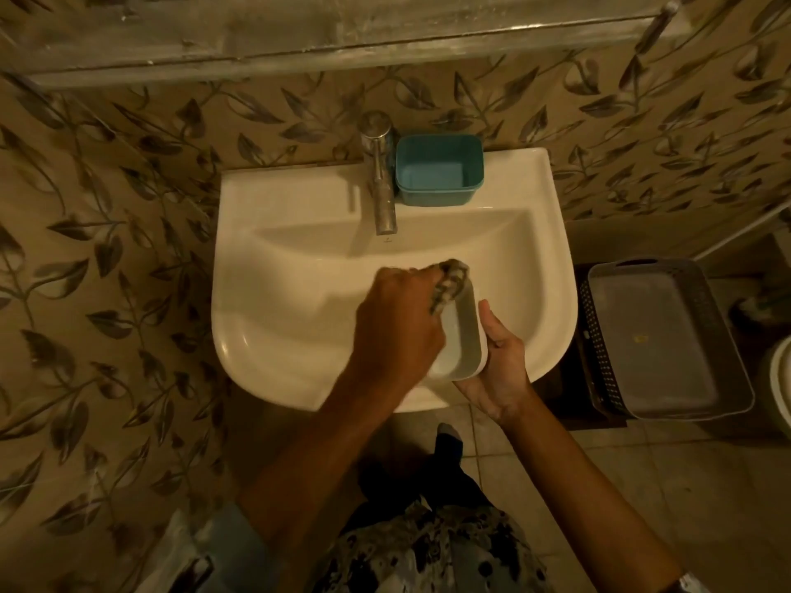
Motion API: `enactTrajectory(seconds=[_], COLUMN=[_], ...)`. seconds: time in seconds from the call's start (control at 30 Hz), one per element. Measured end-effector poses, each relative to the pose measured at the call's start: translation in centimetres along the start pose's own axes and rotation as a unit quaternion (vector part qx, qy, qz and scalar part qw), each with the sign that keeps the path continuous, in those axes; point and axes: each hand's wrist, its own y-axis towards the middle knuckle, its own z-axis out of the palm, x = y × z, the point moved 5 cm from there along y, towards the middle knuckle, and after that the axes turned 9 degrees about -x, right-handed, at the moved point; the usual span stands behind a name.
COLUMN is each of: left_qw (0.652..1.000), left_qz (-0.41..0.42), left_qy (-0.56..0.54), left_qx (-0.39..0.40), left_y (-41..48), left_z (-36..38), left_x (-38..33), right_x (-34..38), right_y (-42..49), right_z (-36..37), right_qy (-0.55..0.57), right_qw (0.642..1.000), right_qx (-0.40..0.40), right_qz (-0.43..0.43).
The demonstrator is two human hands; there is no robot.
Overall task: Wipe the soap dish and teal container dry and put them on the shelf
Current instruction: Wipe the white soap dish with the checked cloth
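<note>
Over the front right of the white sink (274, 293), my right hand (501, 365) grips a white soap dish (464, 336) from its right side and underneath, tilted on edge. My left hand (398, 318) is closed on a patterned cloth (449, 280) and presses it into the dish's inner side. The teal container (438, 171) stands upright and empty on the sink's back ledge, just right of the tap. A weathered wooden shelf (299, 44) runs along the wall above the sink.
A chrome tap (381, 173) rises at the middle of the back ledge. To the right of the sink a grey woven basket (667, 336) sits on a dark stand. Leaf-patterned tiles cover the wall; beige floor tiles lie below.
</note>
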Motion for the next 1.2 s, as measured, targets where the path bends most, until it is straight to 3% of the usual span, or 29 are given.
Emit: enactTrajectory(seconds=[0.17, 0.33, 0.43, 0.5, 0.67, 0.8, 0.97, 1.2], left_qw=[0.996, 0.963, 0.913, 0.892, 0.925, 0.95, 0.971, 0.942], left_qz=[0.041, 0.231, 0.367, 0.403, 0.281, 0.186, 0.084, 0.031], left_qy=[0.021, 0.033, 0.034, 0.072, 0.175, 0.187, 0.091, -0.059], left_qx=[0.083, 0.134, 0.175, 0.194, 0.187, 0.168, 0.203, 0.33], left_y=[-2.2, -3.9, -5.3, -5.1, -2.5, -2.5, -4.4, -6.2], left_z=[4.0, 3.3, 3.5, 3.8, 4.4, 4.7, 4.2, 3.6], left_x=[-1.5, -1.8, -1.3, -0.7, 0.2, 0.4, -0.3, 0.0], right_x=[-0.7, -0.1, -0.7, -1.3, -1.7, -0.8, -0.2, 0.3], right_y=[-0.2, -0.9, -1.3, -1.6, -2.1, -1.4, -0.9, -1.2], right_z=[-0.2, -1.6, -2.2, -2.3, -1.2, -1.0, -0.7, -0.9], right_qy=[0.044, 0.038, 0.022, 0.03, 0.024, 0.006, 0.0, -0.135], right_qw=[0.998, 0.996, 0.994, 0.994, 0.997, 0.996, 0.993, 0.976], right_qx=[-0.044, -0.078, -0.094, -0.092, -0.069, -0.085, -0.086, -0.046], right_qz=[0.019, 0.036, 0.054, 0.054, 0.026, -0.038, -0.083, -0.168])
